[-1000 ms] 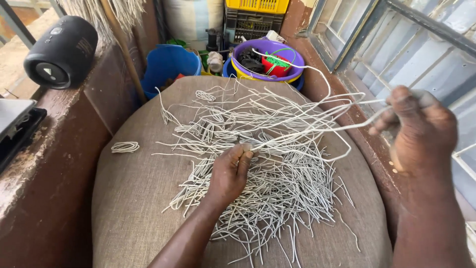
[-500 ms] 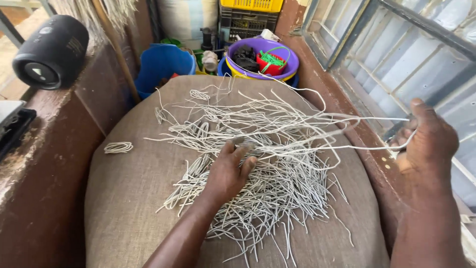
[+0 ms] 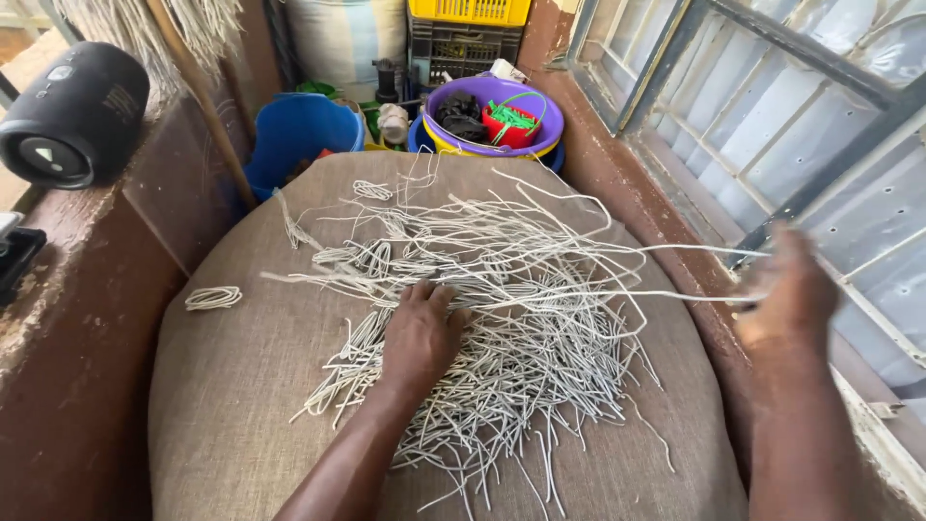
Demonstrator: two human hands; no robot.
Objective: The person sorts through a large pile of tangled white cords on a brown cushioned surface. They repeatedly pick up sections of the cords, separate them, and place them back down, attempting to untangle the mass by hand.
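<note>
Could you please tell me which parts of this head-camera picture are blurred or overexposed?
In the head view, the right hand is smeared by motion blur; the left hand and white cords are sharp; the window panes look pale and washed out by daylight.

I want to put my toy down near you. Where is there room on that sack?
Bare sack shows on the left, between the small coil and the cords. A bare strip also runs under the right hand. The middle is crowded with cords, and the left hand rests there.
</note>
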